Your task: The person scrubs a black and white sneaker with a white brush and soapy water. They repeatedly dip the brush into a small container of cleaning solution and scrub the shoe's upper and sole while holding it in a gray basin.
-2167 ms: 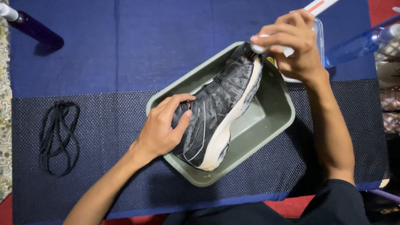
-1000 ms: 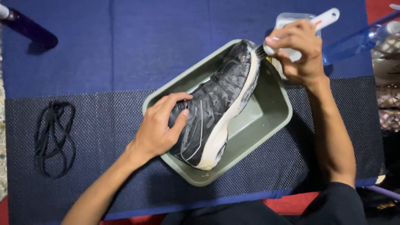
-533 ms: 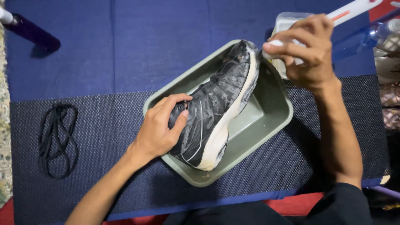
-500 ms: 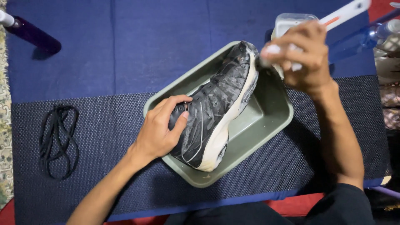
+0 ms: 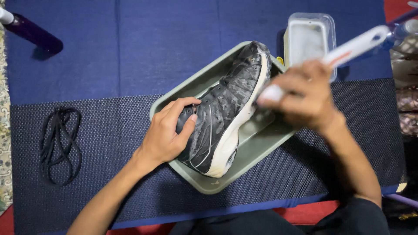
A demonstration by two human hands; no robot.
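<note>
Blue mat (image 5: 130, 52) underneath, green tray (image 5: 257, 143) on it. The black sneaker (image 5: 226, 109) lies diagonally, toe far-right; left hand (image 5: 167, 132) clamps the heel, right hand (image 5: 305, 95) fisted around a white brush (image 5: 348, 48) beside the toe.

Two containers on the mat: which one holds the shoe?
The green tray, in the middle, holds the black shoe. The clear plastic tub behind it holds only whitish contents, no shoe.

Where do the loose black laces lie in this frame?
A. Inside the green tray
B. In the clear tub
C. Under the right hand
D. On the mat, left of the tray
D: the laces lie bunched on the dark mat, well left of the tray and apart from it.
</note>
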